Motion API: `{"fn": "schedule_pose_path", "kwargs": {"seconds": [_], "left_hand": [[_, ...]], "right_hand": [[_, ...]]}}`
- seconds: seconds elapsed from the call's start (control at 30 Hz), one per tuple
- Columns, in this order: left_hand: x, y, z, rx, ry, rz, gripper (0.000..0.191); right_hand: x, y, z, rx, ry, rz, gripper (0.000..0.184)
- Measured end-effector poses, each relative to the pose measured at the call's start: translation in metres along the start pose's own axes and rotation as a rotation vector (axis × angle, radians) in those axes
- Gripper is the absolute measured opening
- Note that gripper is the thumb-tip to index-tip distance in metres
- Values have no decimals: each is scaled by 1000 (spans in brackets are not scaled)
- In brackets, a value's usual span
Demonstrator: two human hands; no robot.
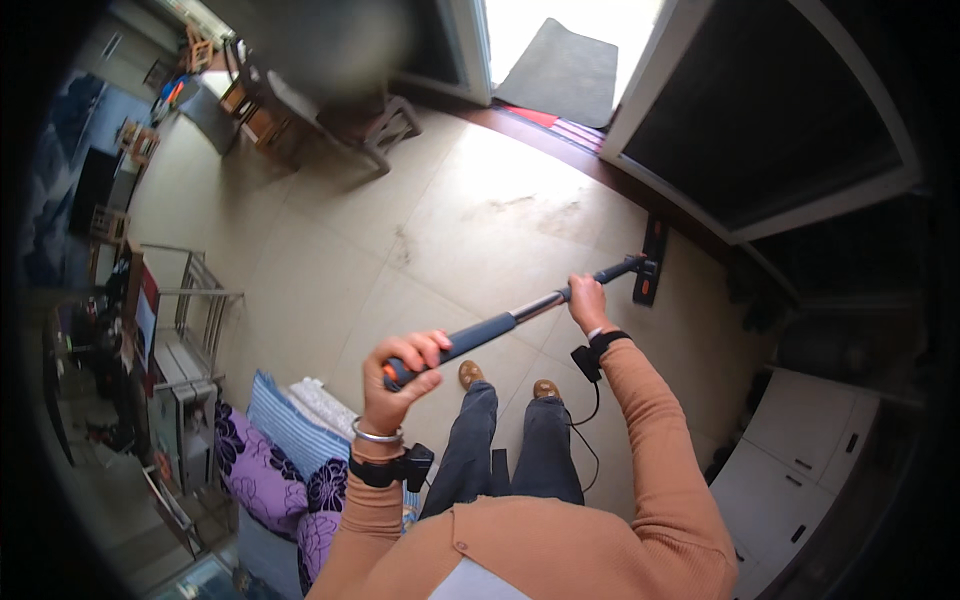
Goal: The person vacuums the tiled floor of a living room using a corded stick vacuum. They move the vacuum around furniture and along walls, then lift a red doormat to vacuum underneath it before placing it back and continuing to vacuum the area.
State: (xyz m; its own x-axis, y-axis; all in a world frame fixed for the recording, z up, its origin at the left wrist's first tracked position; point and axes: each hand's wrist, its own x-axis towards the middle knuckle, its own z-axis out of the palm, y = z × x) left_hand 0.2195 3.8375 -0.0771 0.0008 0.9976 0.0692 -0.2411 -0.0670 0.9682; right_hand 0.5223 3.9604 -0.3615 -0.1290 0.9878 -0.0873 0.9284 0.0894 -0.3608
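Note:
A flat mop's telescopic handle (480, 336) runs slantwise across the view, dark grey with a bare metal section. Around its upper end, by an orange cap, my left hand (394, 375) is wrapped. My right hand (587, 302) grips the pole lower down, nearer the mop head. The long dark mop head (649, 262), with orange parts, lies on the pale tiled floor (315, 240) at the right, near the dark door sill. Its underside is hidden. Dark smudges (551, 212) mark the tiles in front of the doorway.
A grey mat (566, 71) lies beyond the doorway, beside a white-framed door panel (757, 112). A wooden chair (379, 142) stands at the upper left. Purple cushions (259, 469) and a metal-framed rack (199, 300) are on the left. White cabinets (795, 450) line the right.

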Motion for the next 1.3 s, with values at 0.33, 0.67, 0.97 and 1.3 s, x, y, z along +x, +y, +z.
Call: {"fn": "schedule_pose_path", "kwargs": {"seconds": [0.33, 0.67, 0.97, 1.3], "left_hand": [[-129, 150, -151, 446, 582, 275, 22], [-157, 210, -94, 951, 519, 708, 26], [-138, 210, -52, 327, 220, 761, 45], [-6, 82, 126, -25, -349, 240, 33]], "right_hand": [[6, -368, 82, -193, -168, -599, 10], [-41, -462, 38, 415, -212, -877, 7], [-74, -312, -66, 306, -133, -658, 9], [-72, 15, -159, -28, -89, -82, 6]]}}
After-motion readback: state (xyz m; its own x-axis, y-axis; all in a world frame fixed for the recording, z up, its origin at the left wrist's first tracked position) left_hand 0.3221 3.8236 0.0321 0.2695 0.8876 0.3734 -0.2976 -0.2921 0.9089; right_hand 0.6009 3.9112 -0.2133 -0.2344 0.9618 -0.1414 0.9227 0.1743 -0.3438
